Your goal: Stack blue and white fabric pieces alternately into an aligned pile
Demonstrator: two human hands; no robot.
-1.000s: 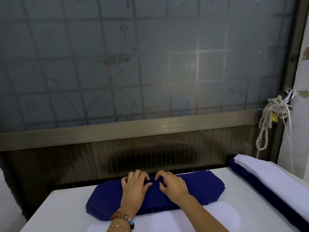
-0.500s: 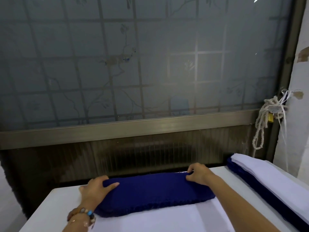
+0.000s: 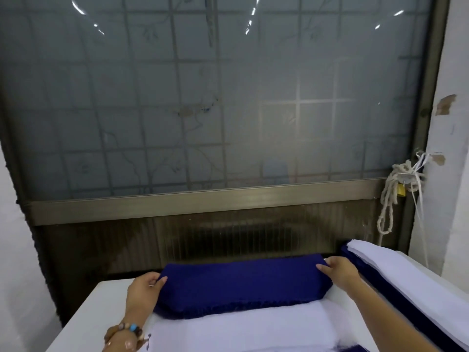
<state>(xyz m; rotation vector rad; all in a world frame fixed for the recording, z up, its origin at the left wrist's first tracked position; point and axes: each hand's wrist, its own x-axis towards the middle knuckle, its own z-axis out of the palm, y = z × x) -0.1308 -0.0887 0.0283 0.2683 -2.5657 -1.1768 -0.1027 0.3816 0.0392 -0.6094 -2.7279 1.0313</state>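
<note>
A thick pile of dark blue fabric pieces [image 3: 241, 283] lies across the far part of the white table [image 3: 101, 306]. My left hand [image 3: 143, 292] grips its left end, fingers curled over the edge. My right hand [image 3: 338, 271] holds its right end, thumb on top. In front of the blue pile lies white fabric [image 3: 253, 329], and a sliver of blue fabric [image 3: 347, 348] shows at the bottom edge.
A long stack of white pieces over blue pieces [image 3: 411, 288] runs along the table's right side. Behind the table stands a frosted window with a metal sill [image 3: 203, 201]. A knotted rope [image 3: 390, 199] hangs at the right by the wall.
My hands went from the middle of the blue pile out to its two ends and now grip them. The pile's ends look squared and tucked in.
</note>
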